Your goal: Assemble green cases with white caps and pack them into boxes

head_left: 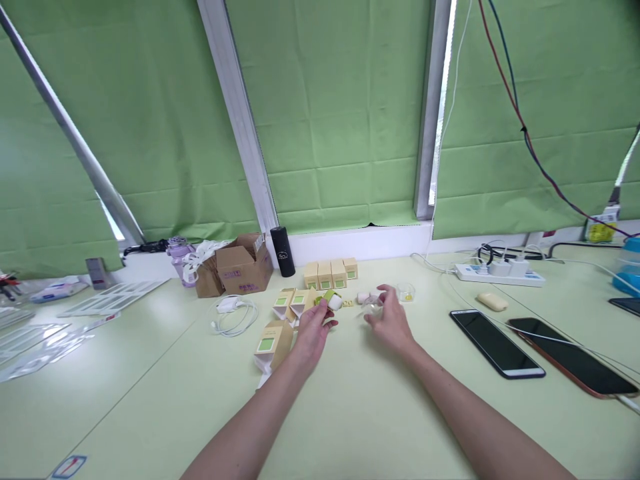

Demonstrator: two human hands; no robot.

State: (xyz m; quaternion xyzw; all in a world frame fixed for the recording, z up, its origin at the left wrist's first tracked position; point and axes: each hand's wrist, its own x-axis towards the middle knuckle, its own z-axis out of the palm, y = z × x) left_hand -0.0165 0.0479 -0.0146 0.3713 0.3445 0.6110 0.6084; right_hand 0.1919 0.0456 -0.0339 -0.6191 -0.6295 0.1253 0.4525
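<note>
My left hand (314, 330) is closed on a small green-and-white item (333, 300) at the middle of the table, its exact kind too small to tell. My right hand (393, 321) pinches a small clear plastic container (371, 306). Between the two hands lie small yellow pieces (347, 303). Pale pinkish pieces (363, 297) sit just behind the clear container. Another clear round container (405, 292), with something yellow inside, stands beyond my right fingers. Near my left wrist is an open-flapped carton with a green label (273, 343), and two similar cartons (293, 301) stand behind it.
Several small closed cartons (331, 273) stand in a row at the back, beside a black cylinder (283, 251) and a brown cardboard box (245, 265). A white cable (235, 313) lies left. Phones (495, 341) and a power strip (500, 273) occupy the right.
</note>
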